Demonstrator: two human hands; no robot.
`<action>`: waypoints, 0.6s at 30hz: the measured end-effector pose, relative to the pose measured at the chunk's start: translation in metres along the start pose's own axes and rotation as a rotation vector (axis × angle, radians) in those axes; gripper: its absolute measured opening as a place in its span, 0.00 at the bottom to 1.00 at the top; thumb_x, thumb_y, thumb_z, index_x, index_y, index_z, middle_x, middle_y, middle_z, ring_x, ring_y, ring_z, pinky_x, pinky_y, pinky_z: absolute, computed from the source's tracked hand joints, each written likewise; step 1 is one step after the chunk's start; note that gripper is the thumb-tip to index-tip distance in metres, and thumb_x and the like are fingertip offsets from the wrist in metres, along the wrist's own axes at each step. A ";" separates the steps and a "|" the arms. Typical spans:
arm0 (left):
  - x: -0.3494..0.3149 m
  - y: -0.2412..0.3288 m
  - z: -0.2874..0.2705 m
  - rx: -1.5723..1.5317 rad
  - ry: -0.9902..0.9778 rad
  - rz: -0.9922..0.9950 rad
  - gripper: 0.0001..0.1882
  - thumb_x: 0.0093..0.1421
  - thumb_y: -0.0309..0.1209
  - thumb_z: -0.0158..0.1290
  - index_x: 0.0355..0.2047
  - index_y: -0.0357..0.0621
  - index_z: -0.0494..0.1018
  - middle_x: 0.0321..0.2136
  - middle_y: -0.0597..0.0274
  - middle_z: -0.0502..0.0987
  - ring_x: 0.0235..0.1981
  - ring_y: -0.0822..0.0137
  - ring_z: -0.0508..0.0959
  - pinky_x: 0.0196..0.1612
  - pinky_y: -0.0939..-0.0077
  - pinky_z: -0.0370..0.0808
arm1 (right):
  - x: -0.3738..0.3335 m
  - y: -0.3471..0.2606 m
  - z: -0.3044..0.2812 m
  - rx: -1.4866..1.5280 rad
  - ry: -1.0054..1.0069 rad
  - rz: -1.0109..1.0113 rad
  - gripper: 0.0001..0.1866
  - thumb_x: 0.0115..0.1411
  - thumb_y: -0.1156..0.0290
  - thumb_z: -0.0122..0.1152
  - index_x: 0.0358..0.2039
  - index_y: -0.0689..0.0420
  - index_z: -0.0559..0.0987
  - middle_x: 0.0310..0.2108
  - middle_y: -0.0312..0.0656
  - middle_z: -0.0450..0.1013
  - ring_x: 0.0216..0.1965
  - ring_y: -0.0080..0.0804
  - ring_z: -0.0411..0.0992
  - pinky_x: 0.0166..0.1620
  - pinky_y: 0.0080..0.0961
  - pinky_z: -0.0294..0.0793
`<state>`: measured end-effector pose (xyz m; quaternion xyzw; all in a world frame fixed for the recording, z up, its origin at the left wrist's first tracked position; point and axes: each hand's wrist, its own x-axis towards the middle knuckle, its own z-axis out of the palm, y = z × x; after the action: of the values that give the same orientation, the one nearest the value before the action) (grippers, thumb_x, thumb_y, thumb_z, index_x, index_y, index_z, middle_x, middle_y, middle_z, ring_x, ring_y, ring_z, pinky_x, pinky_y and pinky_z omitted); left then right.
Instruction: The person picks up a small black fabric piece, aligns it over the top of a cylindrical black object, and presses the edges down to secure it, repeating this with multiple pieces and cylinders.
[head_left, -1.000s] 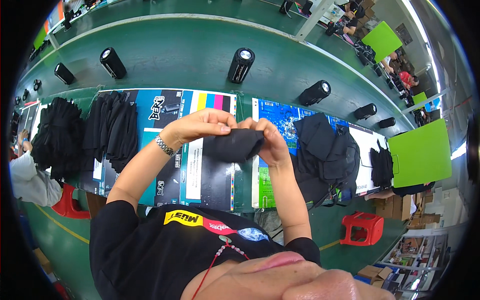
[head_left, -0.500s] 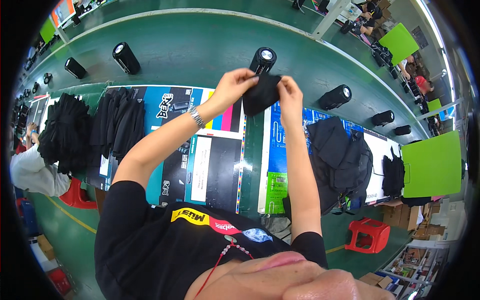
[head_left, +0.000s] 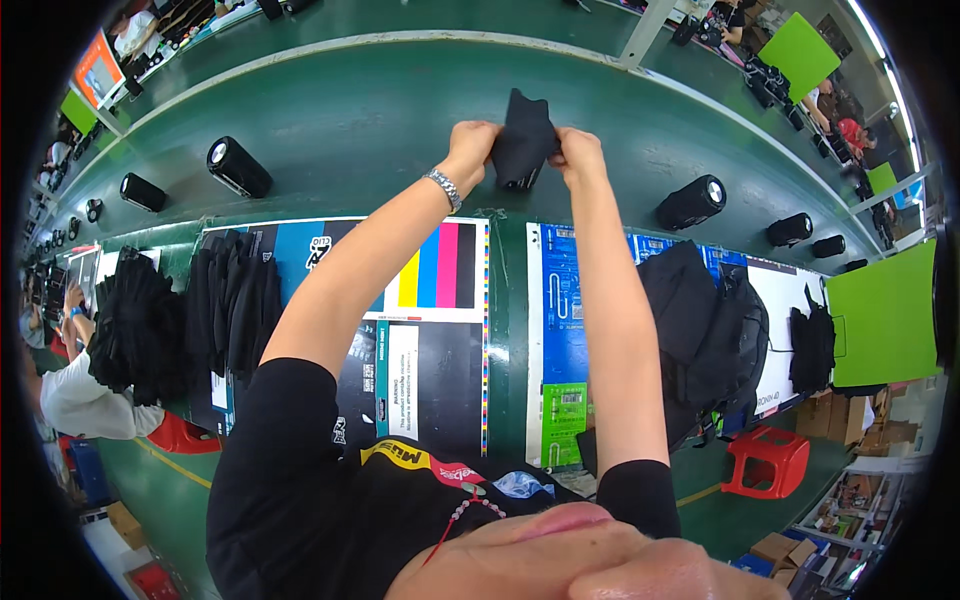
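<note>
Over the green conveyor belt, a black cloth bag covers most of an upright, black cylindrical speaker, whose lower end shows beneath the cloth. My left hand pinches the bag's left side, and my right hand grips its right side; the fingertips are partly hidden. The bag's top rises into loose, pointed corners above the speaker. On the left of the belt are other black speakers, and another speaker stands to the right of my right hand.
Stacks of black cloth bags lie on the printed sheets at left. A heap of black cloth lies at right, near a green board and a red stool. A co-worker's white sleeve shows at far left.
Both hands have moved farther forward with the bag. It hung in front of the speaker before; now it is over the speaker, whose silver top is hidden.
</note>
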<state>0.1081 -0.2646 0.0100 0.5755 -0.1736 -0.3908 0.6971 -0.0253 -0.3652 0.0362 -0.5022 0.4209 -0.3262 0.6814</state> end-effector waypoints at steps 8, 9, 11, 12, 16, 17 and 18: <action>0.015 0.019 -0.004 0.222 -0.180 -0.248 0.13 0.60 0.36 0.54 0.34 0.37 0.74 0.31 0.64 0.76 0.33 0.71 0.76 0.31 0.80 0.73 | 0.013 0.010 -0.016 -0.357 0.062 -0.159 0.08 0.49 0.75 0.55 0.24 0.65 0.81 0.15 0.42 0.71 0.14 0.29 0.67 0.19 0.28 0.64; 0.024 0.024 -0.005 0.153 -0.178 -0.234 0.15 0.60 0.38 0.54 0.36 0.38 0.74 0.32 0.63 0.76 0.34 0.70 0.77 0.33 0.80 0.74 | 0.015 0.010 -0.016 -0.359 0.062 -0.163 0.08 0.49 0.75 0.55 0.24 0.65 0.81 0.15 0.42 0.71 0.14 0.29 0.67 0.19 0.28 0.64; 0.033 0.030 0.005 0.047 -0.225 -0.251 0.23 0.59 0.46 0.55 0.42 0.37 0.73 0.33 0.60 0.78 0.34 0.66 0.78 0.42 0.77 0.75 | 0.019 0.014 -0.019 -0.398 0.080 -0.113 0.10 0.48 0.73 0.55 0.26 0.64 0.82 0.17 0.44 0.73 0.17 0.28 0.70 0.21 0.28 0.68; 0.029 0.028 0.018 0.039 -0.220 -0.252 0.23 0.59 0.46 0.55 0.42 0.37 0.73 0.33 0.60 0.78 0.34 0.66 0.78 0.42 0.77 0.75 | 0.020 0.016 -0.022 -0.406 0.075 -0.111 0.10 0.48 0.73 0.55 0.26 0.64 0.82 0.17 0.44 0.73 0.17 0.28 0.70 0.21 0.28 0.68; 0.030 0.008 0.044 -0.068 -0.465 -0.241 0.21 0.60 0.45 0.53 0.40 0.36 0.75 0.32 0.59 0.79 0.30 0.68 0.78 0.42 0.75 0.74 | 0.016 0.014 -0.031 -0.515 0.097 -0.130 0.14 0.56 0.65 0.56 0.26 0.64 0.82 0.18 0.43 0.74 0.17 0.28 0.72 0.23 0.25 0.70; 0.031 0.002 0.044 -0.089 -0.468 -0.196 0.19 0.61 0.43 0.52 0.37 0.37 0.76 0.32 0.59 0.79 0.29 0.70 0.78 0.40 0.75 0.74 | 0.017 0.016 -0.033 -0.468 0.080 -0.134 0.13 0.55 0.67 0.55 0.26 0.64 0.82 0.17 0.43 0.74 0.17 0.28 0.71 0.22 0.25 0.70; 0.035 -0.002 0.044 -0.089 -0.458 -0.210 0.19 0.61 0.43 0.52 0.37 0.37 0.76 0.32 0.59 0.79 0.29 0.70 0.78 0.40 0.75 0.74 | 0.017 0.018 -0.036 -0.419 0.064 -0.136 0.12 0.54 0.68 0.55 0.26 0.63 0.82 0.17 0.43 0.74 0.16 0.28 0.71 0.22 0.25 0.70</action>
<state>0.0985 -0.3201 0.0128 0.4554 -0.2491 -0.5884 0.6199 -0.0494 -0.3898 0.0095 -0.6495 0.4662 -0.2926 0.5246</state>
